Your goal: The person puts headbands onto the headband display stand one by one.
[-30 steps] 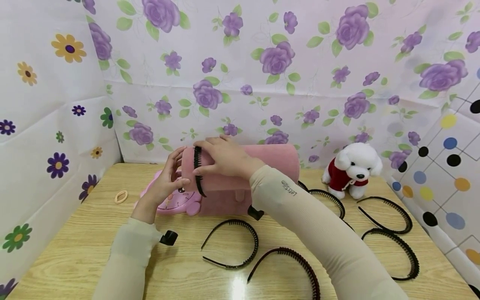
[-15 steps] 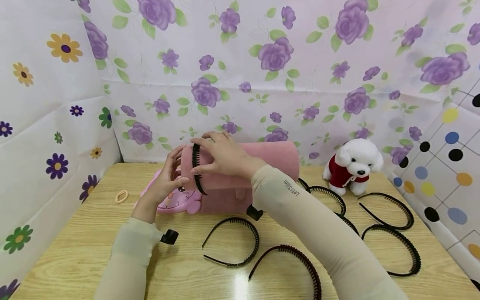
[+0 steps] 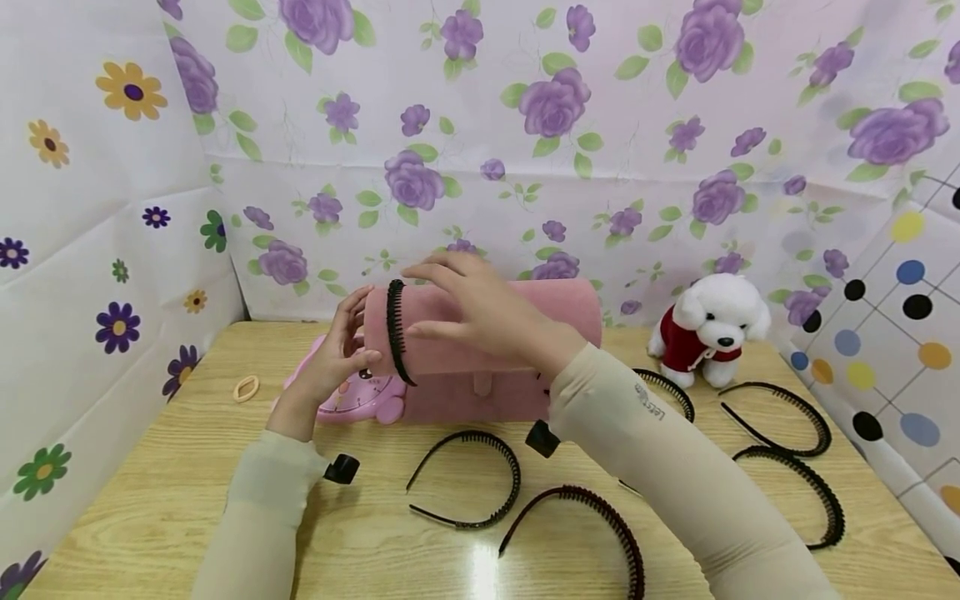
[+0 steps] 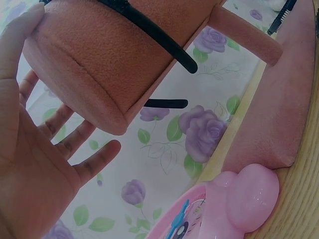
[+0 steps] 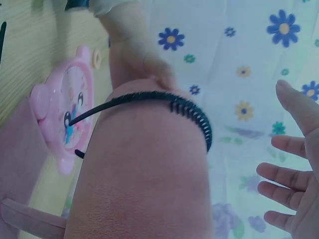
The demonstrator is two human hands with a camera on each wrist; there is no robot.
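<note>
A pink plush headband stand (image 3: pixel 562 304), a thick roll on a post and base, stands at the middle back. A black toothed headband (image 3: pixel 395 333) sits over the roll near its left end, its two tips hanging below in the left wrist view. My left hand (image 3: pixel 330 362) holds the roll's left end, thumb on the near side and fingers passing behind. My right hand (image 3: pixel 491 312) hovers at the roll to the right of the headband, fingers spread and holding nothing; the right wrist view shows this hand (image 5: pixel 294 184) apart from the roll.
A pink cartoon clock (image 3: pixel 367 396) lies behind my left hand. Several headbands lie on the wooden table, a black one (image 3: pixel 513 475) and a dark red one (image 3: pixel 618 525) nearest. A white toy dog (image 3: pixel 712 325) sits back right, a beige hair tie (image 3: pixel 246 388) left.
My right hand has let go of the headband on the roll and moved right, its fingers spreading. My left hand stays at the roll's end.
</note>
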